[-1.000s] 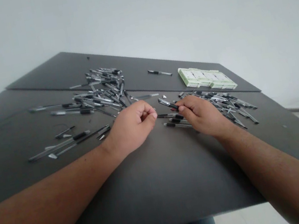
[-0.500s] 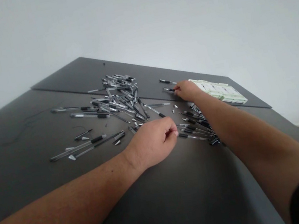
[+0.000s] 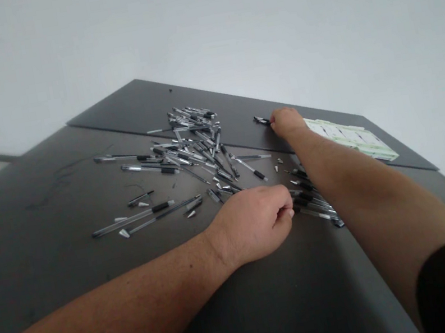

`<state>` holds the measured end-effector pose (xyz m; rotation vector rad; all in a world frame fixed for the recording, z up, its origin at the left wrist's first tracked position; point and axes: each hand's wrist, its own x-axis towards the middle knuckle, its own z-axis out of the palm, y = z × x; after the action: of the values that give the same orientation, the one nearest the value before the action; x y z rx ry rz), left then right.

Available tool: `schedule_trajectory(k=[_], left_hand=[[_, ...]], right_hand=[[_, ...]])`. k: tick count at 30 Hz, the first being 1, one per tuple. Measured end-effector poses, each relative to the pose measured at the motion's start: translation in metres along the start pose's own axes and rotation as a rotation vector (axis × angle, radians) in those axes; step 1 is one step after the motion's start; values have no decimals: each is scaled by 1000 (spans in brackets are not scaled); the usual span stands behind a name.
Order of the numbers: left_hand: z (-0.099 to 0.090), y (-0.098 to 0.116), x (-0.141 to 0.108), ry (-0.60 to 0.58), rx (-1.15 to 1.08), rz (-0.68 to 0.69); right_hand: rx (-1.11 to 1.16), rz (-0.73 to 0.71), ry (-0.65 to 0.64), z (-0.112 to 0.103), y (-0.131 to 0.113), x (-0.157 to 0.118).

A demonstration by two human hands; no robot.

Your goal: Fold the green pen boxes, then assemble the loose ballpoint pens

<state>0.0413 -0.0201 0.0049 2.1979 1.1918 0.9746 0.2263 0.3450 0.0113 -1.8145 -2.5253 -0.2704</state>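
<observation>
Two-handed over a gray surface (image 3: 263, 307): pinches a pen (image 3: 261, 120) in closed right grip (image 3: 286, 120) near pale-green boxes (image 3: 347, 134); curls left grip (image 3: 257, 223) tight beside scattered pens (image 3: 315, 212), hiding any contents.

Pens (image 3: 183, 155): clear, black-gripped | lay heaped toward table's (image 3: 232, 324) far-left corner | pen (image 3: 261, 120): partly hidden, lay near far edge

Dim, diffuse light, soft shadow on dark table (image 3: 271, 306), pens (image 3: 150, 169) slightly blurred; wide-angle stretch toward edges
</observation>
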Motion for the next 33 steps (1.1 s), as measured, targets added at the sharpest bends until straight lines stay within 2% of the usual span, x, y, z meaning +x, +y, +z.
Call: schedule_trajectory(k=[6, 12, 15, 18, 23, 26, 29, 33], left_hand=[[1, -3, -1, -11, 1, 20], [1, -3, -3, -5, -12, 34], [2, -3, -4, 4, -9, 50], [3, -4, -4, 6, -7, 72], [4, -3, -5, -18, -6, 109], [3, -1, -5, -32, 21, 129], [0, 0, -6, -29, 44, 134], [-5, -3, -4, 41, 44, 99]], right_hand=[[16, 87, 34, -3, -10, -2], [68, 47, 84, -29, -19, -31], [113, -2, 118, -48, -20, -65], [171, -43, 143, -61, -17, -117], [404, -152, 149, -66, -7, -220], [478, -195, 120, -66, 0, -268], [501, -192, 112, -65, 6, -295], [460, -224, 106, -62, 8, -306]])
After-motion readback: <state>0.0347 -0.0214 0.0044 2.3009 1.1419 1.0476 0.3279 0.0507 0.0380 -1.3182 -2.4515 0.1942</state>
